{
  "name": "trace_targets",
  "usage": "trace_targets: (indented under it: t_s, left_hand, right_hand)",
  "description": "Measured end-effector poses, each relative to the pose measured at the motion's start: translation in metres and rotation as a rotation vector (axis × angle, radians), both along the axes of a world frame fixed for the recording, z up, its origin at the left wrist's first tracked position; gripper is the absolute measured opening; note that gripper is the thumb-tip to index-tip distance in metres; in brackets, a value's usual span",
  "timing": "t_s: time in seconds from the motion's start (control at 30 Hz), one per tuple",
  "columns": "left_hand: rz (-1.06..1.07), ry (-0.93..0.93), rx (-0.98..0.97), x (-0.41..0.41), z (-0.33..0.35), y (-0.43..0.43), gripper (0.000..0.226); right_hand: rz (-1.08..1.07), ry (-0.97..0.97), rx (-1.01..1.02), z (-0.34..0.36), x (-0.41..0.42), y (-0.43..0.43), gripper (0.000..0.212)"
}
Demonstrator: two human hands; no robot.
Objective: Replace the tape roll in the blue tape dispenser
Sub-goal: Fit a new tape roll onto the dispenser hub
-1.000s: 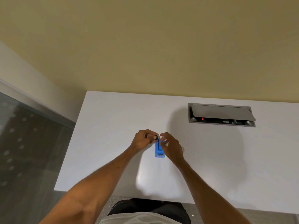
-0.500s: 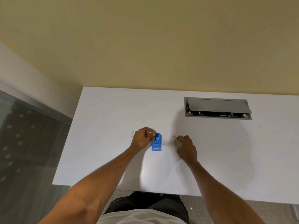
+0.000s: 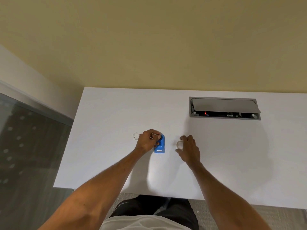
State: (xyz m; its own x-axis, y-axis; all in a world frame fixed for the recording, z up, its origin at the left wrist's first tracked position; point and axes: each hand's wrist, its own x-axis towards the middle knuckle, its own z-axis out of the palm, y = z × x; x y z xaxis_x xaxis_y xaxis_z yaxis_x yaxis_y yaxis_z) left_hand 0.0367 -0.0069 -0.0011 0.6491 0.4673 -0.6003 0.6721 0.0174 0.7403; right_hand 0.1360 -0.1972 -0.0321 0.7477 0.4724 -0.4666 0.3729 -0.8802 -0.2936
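Observation:
The blue tape dispenser [image 3: 160,145] stands on the white table [image 3: 108,155], its metal cutter end toward me. My left hand [image 3: 147,141] grips its left side, thumb over its hub. A clear, thin tape ring [image 3: 136,136] lies flat on the table just left of that hand. A second clear tape roll [image 3: 179,144] lies to the right of the dispenser. My right hand [image 3: 189,149] curls around that roll, fingers spread on both sides; whether they touch it I cannot tell.
A grey cable box [image 3: 224,108] with a half-raised lid is set into the table at the back right. The table's left edge [image 3: 66,143] drops to a dark floor. A beige wall rises behind.
My right hand left the dispenser and moved right to the clear roll. My left hand stays on the dispenser. The thin ring left of it has come into sight.

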Motion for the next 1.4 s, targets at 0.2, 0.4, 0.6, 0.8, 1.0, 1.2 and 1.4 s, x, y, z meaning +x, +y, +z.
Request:
trace_targets:
  t_s: [0.2,0.4,0.6,0.8,1.0,1.2,1.4]
  left_hand:
    - [-0.013,-0.027,0.063,0.001,0.009,0.004,0.018]
    - [-0.007,-0.04,0.088,0.001,0.008,0.003,0.02]
    - [-0.042,-0.089,0.092,0.004,0.013,0.006,0.022]
    - [-0.043,-0.113,0.119,0.009,0.02,0.018,0.021]
    - [-0.034,-0.149,0.125,0.001,0.022,0.026,0.018]
    - [-0.079,-0.177,0.152,-0.006,0.02,0.031,0.018]
    - [-0.086,-0.173,0.198,-0.01,0.02,0.025,0.018]
  right_hand:
    - [-0.019,0.03,0.021,0.006,0.003,0.006,0.047]
    - [-0.293,0.242,0.352,0.02,0.007,0.017,0.044]
    - [-0.445,0.604,0.675,0.034,0.009,0.027,0.038]
    - [-0.351,0.631,0.719,0.046,0.007,0.042,0.035]
    - [-0.283,0.6,0.714,0.052,0.001,0.055,0.039]
    - [-0.371,0.605,0.712,0.049,-0.007,0.063,0.037]
    - [-0.368,0.626,0.707,0.049,-0.015,0.062,0.042]
